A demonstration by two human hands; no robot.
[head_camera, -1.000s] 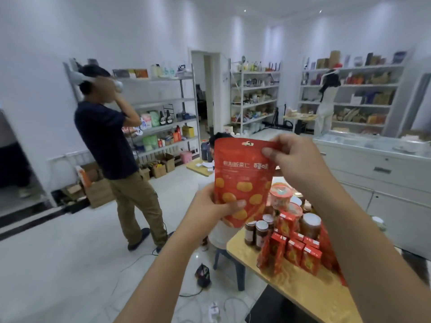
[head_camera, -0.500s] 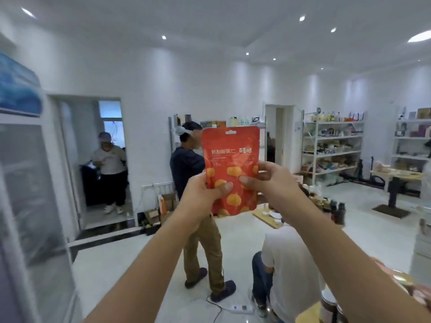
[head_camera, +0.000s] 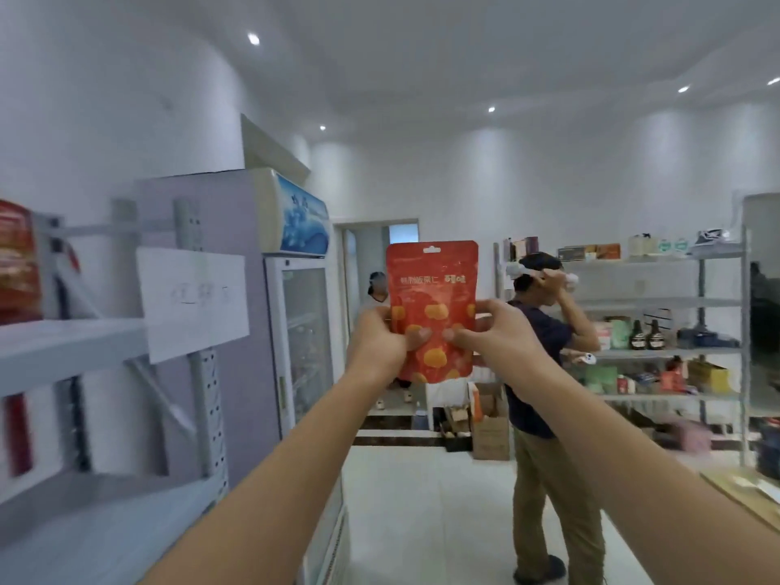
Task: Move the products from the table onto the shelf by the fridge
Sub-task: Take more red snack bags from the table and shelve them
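I hold a red snack pouch (head_camera: 432,289) with orange fruit pictures upright at arm's length, in the middle of the view. My left hand (head_camera: 382,342) pinches its left edge and my right hand (head_camera: 491,331) pinches its right edge, thumbs on the front. The grey metal shelf (head_camera: 71,344) stands at the left, beside the glass-door fridge (head_camera: 301,331). A white paper sign (head_camera: 194,301) hangs on the shelf post. Red packages (head_camera: 17,255) sit on the shelf's upper level at the far left.
A person in a dark shirt (head_camera: 544,373) stands right of the pouch with hands at a headset. Another person (head_camera: 377,289) is in the doorway behind. More stocked shelves (head_camera: 658,348) line the right wall. Cardboard boxes (head_camera: 489,424) sit on the white floor.
My view has swung left from the table to the fridge and shelf. The pouch stays in both hands, which now grip it lower on its sides.
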